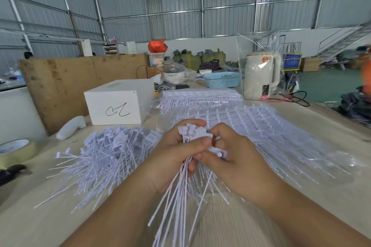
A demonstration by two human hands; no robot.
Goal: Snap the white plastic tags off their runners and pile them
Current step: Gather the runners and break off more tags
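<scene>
My left grip is bunching light, springy tags; my right grip is pinching one stiff head; heads seem the surest hold.

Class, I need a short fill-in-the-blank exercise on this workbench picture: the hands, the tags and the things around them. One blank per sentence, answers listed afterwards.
1. Both hands, left hand and right hand, grip one bundle of white plastic tags, whose thin tails hang ____ the person.
2. The loose pile of snapped-off white tags lies to the ____ of the hands.
3. The white cardboard box bears a handwritten mark in ____ ink.
4. The latticed plastic basket is ____ in colour.

Answers: towards; left; black; blue
</scene>
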